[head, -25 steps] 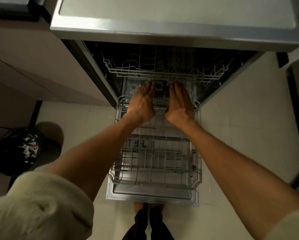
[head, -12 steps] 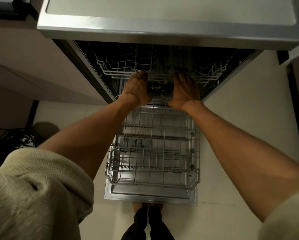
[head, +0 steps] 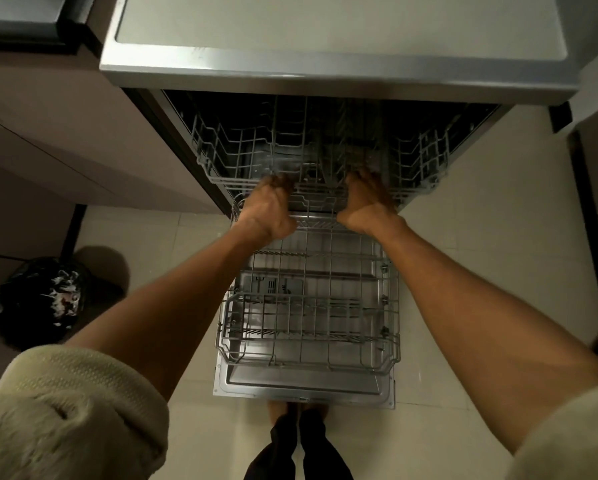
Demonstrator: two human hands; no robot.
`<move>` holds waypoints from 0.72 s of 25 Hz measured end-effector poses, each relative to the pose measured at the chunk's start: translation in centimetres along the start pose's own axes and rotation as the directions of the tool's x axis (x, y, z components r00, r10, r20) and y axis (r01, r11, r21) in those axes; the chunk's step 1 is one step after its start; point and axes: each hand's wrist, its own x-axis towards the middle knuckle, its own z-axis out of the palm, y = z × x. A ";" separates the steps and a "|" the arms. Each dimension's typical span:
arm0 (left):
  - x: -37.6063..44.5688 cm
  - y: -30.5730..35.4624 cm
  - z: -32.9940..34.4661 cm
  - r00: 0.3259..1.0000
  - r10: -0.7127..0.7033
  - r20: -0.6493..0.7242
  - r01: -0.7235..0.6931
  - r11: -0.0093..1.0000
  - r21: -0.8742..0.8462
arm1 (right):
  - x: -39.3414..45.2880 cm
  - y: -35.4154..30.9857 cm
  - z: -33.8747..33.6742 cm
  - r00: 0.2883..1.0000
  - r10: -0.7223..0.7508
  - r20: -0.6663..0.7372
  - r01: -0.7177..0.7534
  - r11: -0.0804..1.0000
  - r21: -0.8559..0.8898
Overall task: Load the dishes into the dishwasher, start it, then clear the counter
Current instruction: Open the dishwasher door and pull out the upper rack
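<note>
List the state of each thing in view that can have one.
Dishwasher door: folded down, open.
Lower rack: pulled out over the door, no dishes.
Upper rack: partly out, no dishes visible.
Left hand: fingers curled on the upper rack's front edge.
Right hand: grips the same edge.
Black bin bag: on the floor.

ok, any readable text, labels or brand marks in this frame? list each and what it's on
None can be read.
Detergent dispenser panel on the open dishwasher door: small dark marks, too small and blurred to read.
Black bin bag on the floor: white patches, not legible as text.
Lower rack, upper rack and steel countertop: no lettering visible.
</note>
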 end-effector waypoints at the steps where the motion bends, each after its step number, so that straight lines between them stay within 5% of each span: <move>1: -0.9 -0.2 0.2 1.000 -0.012 0.011 0.013 1.000 -0.028 | -0.8 0.0 0.4 1.000 0.001 0.001 -0.001 1.000 0.019; 9: -8.8 0.2 2.1 0.997 0.030 0.067 -0.023 0.993 -0.115 | -8.9 0.3 3.4 1.000 -0.019 0.001 0.019 1.000 -0.006; 18: -10.4 0.5 3.6 0.990 0.056 0.128 -0.059 0.998 0.017 | -11.0 0.6 2.8 0.995 0.016 0.096 -0.018 1.000 0.015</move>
